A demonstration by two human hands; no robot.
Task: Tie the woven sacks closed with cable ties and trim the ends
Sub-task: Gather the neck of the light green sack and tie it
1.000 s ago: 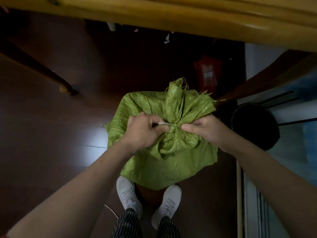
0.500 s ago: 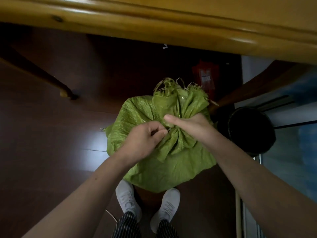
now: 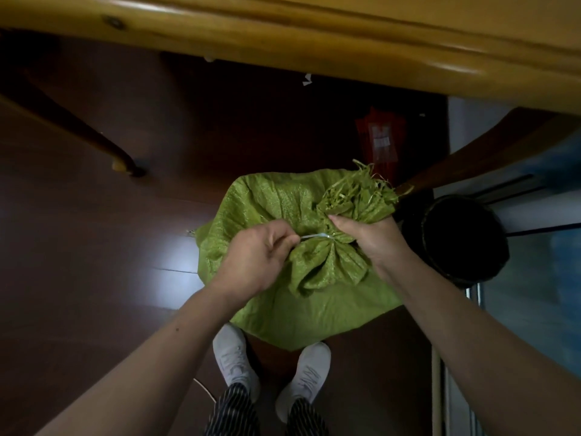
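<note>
Black bin [image 3: 465, 240] beside sack [image 3: 314, 316]; red packet [image 3: 379, 140] behind; table edge [image 3: 283, 36] overhead.

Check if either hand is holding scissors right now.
No, the left hand pinches the tail of the cable tie and the right hand grips the gathered neck of the green sack; no scissors are visible.

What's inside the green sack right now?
Contents are hidden: the green sack is bunched shut, right hand gripping its neck, left hand pinching the cable tie. Only frayed strands show at the mouth.
</note>
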